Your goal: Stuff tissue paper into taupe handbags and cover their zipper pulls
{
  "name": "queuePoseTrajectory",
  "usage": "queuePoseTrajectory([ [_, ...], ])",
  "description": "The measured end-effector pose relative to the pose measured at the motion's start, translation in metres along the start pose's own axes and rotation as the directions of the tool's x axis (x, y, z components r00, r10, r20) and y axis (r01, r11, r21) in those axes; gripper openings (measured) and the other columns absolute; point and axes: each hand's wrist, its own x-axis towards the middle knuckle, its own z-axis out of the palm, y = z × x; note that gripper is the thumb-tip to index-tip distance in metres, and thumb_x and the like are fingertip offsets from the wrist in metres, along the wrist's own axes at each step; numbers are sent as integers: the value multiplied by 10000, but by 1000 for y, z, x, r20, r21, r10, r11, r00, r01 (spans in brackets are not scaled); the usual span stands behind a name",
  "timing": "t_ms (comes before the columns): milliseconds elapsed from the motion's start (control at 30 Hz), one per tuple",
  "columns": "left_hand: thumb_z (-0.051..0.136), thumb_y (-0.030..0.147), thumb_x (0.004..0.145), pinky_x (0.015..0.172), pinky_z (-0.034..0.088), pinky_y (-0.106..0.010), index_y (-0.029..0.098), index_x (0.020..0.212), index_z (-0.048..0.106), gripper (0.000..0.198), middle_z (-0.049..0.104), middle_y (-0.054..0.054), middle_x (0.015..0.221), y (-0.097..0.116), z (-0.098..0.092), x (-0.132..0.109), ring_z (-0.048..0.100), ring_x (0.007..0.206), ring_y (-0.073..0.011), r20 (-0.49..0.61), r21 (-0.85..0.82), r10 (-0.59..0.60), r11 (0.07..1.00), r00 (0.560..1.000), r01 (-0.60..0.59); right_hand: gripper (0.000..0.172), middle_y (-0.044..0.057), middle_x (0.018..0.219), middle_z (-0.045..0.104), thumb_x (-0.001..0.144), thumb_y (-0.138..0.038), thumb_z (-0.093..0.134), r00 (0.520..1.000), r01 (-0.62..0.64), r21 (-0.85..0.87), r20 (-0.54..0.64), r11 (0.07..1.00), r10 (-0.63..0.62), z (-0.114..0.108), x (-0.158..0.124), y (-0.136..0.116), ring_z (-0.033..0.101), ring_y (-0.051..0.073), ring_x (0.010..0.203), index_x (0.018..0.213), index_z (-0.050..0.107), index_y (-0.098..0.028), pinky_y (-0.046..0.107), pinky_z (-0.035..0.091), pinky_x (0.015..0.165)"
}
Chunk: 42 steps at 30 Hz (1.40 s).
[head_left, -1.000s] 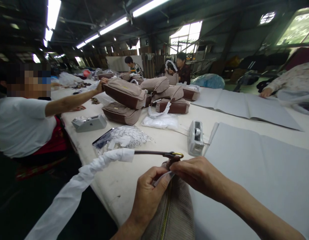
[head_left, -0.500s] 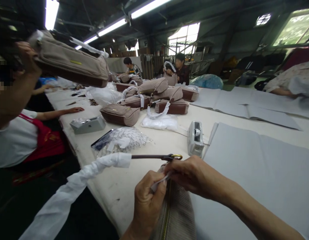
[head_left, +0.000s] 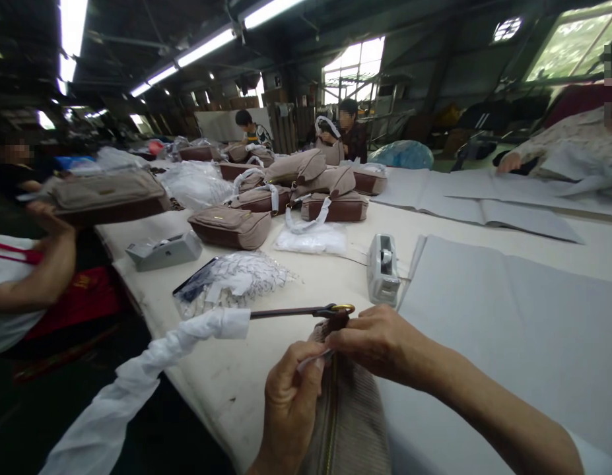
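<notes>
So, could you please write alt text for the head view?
A left hand and right hand pinch a thin white piece over a taupe bag with a wrapped strap. Beyond, on a pale table, lie more bags and two tape dispensers.

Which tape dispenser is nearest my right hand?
The dispenser just beyond your right hand, beside the grey sheet; the other dispenser sits farther left.

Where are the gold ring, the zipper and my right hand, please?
Gold ring [head_left: 346, 305]: head view, on its upper edge.
Zipper [head_left: 331, 422]: head view, on its teeth.
Your right hand [head_left: 379, 339]: head view, on its back.
</notes>
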Motion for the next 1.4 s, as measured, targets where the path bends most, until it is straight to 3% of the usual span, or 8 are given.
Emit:
queuePoseTrajectory([
  [233, 559, 223, 824, 678, 447, -231, 224, 771, 655, 109, 629, -5, 759, -3, 4, 0, 567, 711, -157, -6, 76, 76, 994, 997, -75, 208, 15, 792, 632, 954, -142, 403, 965, 262, -251, 53, 932, -257, -3, -9, 16, 525, 117, 624, 1126, 521, -139, 293, 371, 594],
  [533, 548, 375, 806, 654, 441, -248, 203, 829, 653, 202, 591, 4, 647, 4, 5, -3, 538, 629, -145, 2, -157, -103, 982, 995, 102, 131, -15, 641, 558, 884, -143, 552, 930, 243, -394, -165, 886, -329, 29, -11, 23, 490, 115, 575, 1011, 549, -109, 287, 343, 544],
  [633, 517, 502, 811, 657, 490, -301, 172, 990, 599, 385, 634, -20, 675, 13, -1, 7, 592, 644, -173, 75, -294, -342, 890, 937, 348, 152, -18, 628, 544, 883, -131, 541, 919, 245, -405, -192, 881, -344, 30, -10, 21, 473, 118, 560, 1032, 541, -103, 289, 344, 533],
  [733, 663, 441, 730, 548, 483, -246, 151, 928, 576, 362, 624, -2, 630, 20, -6, 17, 569, 561, -134, 172, -275, -473, 819, 864, 503, 152, -20, 627, 539, 887, -118, 524, 920, 250, -419, -177, 873, -349, 28, -10, 19, 480, 115, 557, 1037, 539, -104, 288, 351, 533],
  [900, 720, 406, 681, 498, 426, -183, 138, 759, 547, 328, 645, -10, 625, 21, -8, 17, 562, 470, -82, 243, -225, -525, 787, 816, 574, 116, -18, 617, 540, 907, -121, 480, 924, 245, -439, -166, 865, -346, 27, -9, 15, 482, 112, 553, 1006, 541, -118, 284, 346, 525],
  [1200, 704, 368, 708, 515, 421, -191, 120, 755, 612, 268, 623, -12, 638, 17, -11, 18, 515, 480, -65, 313, -347, -542, 699, 780, 626, 114, -15, 597, 529, 880, -124, 531, 917, 241, -442, -189, 864, -352, 27, -10, 13, 449, 119, 532, 985, 570, -102, 288, 325, 515],
  [1267, 715, 357, 693, 507, 395, -176, 126, 716, 596, 261, 600, 8, 602, 15, -9, 18, 472, 463, -49, 293, -282, -537, 742, 791, 608, 99, -16, 590, 532, 872, -117, 539, 916, 233, -443, -198, 866, -348, 26, -9, 12, 457, 119, 535, 960, 583, -105, 288, 329, 518],
  [1400, 708, 409, 679, 467, 326, -154, 139, 663, 579, 300, 534, 40, 532, 14, 1, 13, 396, 450, -44, 101, -74, -427, 897, 898, 435, 135, -19, 590, 555, 869, -106, 540, 915, 169, -366, -286, 915, -284, 35, -15, 11, 459, 116, 527, 995, 587, -123, 282, 322, 510],
])
